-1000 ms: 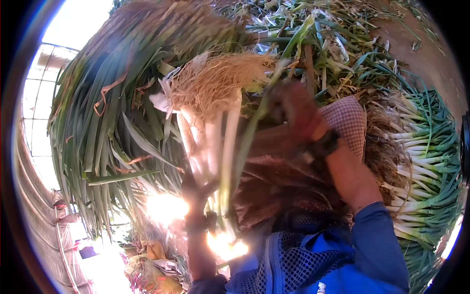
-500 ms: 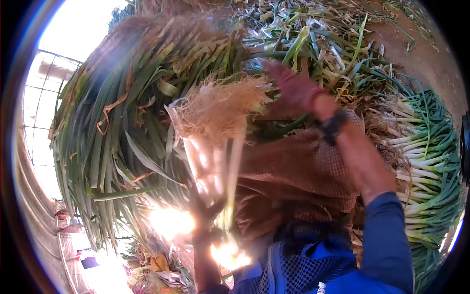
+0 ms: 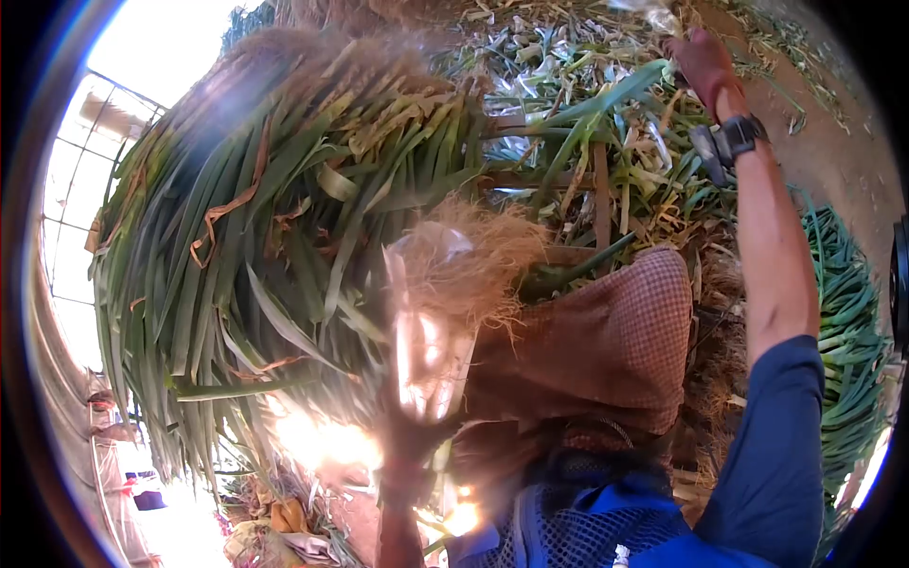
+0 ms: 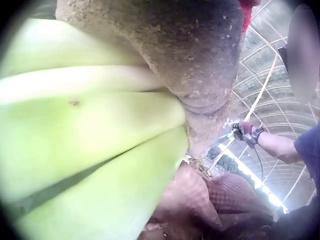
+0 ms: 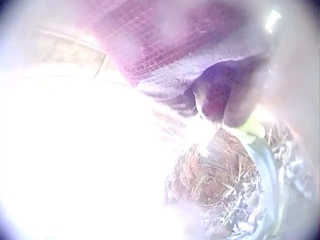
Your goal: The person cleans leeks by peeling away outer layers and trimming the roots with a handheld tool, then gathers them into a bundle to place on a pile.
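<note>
In the head view my left hand (image 3: pixel 414 437), dark against the glare, grips a bunch of leeks (image 3: pixel 431 364) by the stalks. Their shaggy tan roots (image 3: pixel 473 260) point away from me. Pale green stalks (image 4: pixel 90 140) fill much of the left wrist view, with a soil-covered finger (image 4: pixel 185 60) lying across them. Far out at the upper right, my right hand (image 3: pixel 704 71) in a reddish glove pinches a loose strip of green leaf (image 3: pixel 630 90). That leaf hangs below the glove in the right wrist view, where glare washes out much of the picture.
A tall heap of leeks (image 3: pixel 284 208) stands at left. Leaf trimmings (image 3: pixel 653 142) litter the ground beyond a wooden bar (image 3: pixel 600 194). Checked brown cloth (image 3: pixel 606 331) covers my lap. More leeks (image 3: pixel 847 322) lie in a row at right.
My right hand has swung from near the roots out to the upper right, carrying a leaf strip. The leek bunch in my left hand has shifted slightly right and toward me.
</note>
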The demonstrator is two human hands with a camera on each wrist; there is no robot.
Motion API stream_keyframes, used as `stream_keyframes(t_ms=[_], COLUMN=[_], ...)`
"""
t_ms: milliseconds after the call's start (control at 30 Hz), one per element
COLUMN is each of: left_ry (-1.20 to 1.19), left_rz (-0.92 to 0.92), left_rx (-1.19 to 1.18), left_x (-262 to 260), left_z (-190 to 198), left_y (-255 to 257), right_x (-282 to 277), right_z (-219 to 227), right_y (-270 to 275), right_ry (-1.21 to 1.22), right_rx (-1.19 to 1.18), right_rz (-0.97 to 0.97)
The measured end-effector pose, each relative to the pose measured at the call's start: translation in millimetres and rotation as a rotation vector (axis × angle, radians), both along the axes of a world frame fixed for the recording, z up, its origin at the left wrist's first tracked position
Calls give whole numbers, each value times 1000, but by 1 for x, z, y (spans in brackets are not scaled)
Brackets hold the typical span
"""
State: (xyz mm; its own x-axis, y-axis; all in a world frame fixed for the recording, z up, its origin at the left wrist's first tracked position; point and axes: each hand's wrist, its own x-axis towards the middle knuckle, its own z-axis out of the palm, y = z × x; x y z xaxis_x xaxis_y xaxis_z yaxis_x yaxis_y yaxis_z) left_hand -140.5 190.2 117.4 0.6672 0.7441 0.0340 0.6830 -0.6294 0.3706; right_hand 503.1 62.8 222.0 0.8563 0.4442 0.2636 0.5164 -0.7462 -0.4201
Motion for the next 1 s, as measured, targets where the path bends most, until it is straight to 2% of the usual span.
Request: stream_keyframes(t_ms=[33,67,133,200,267,333,400,467,500,533,567,633,700,733,800,833,900,933,967,1000], left_ry=[-27,-49,21,-41,-35,-163,-138,-114,-90,-66,-48,-110,-180,-185,-158,-153,-73,12,98,104], left_rz=[-36,-69,-10,-76,-20,-42,-17,1,-23,-47,-5,-74,-149,-145,-98,-106,-53,-6,-373,-368], left_rx=[33,65,18,112,67,-95,-67,-45,47,138,105,77,70,73,94,98,70,49,642,632], left_x=[4,5,5,8,11,18,21,23,23,23,25,43,49,45,37,34,43,52,66,61], left_z=[1,3,5,5,11,21,21,19,15,13,16,36,44,42,29,25,32,40,51,42], left_y=[1,0,-4,-6,-11,-14,-20,-23,-24,-25,-28,-24,-26,-25,-21,-19,-26,-29,-28,-30], right_x=[-19,-32,-57,-102,-121,-154,-199,-239,-253,-264,-269,-231,-163,-125,-106,-111,-153,-188,-225,-251], right_z=[9,-8,-52,-10,-20,-14,2,1,1,1,-4,-55,-39,-46,-46,-49,-26,1,23,27], right_y=[-8,-10,-14,-1,-1,12,23,33,41,49,55,83,68,56,25,17,-1,-6,-4,-1], right_ry=[238,239,-138,230,336,395,488,398,396,280,162,-130,55,39,-64,-66,-145,-48,50,-130], right_rx=[183,179,-121,-554,-244,-134,38,165,164,24,-114,-16,83,-14,-45,-52,184,223,262,325], right_rz=[27,30,179,271,591,661,865,943,947,935,918,659,262,185,105,109,320,427,530,717])
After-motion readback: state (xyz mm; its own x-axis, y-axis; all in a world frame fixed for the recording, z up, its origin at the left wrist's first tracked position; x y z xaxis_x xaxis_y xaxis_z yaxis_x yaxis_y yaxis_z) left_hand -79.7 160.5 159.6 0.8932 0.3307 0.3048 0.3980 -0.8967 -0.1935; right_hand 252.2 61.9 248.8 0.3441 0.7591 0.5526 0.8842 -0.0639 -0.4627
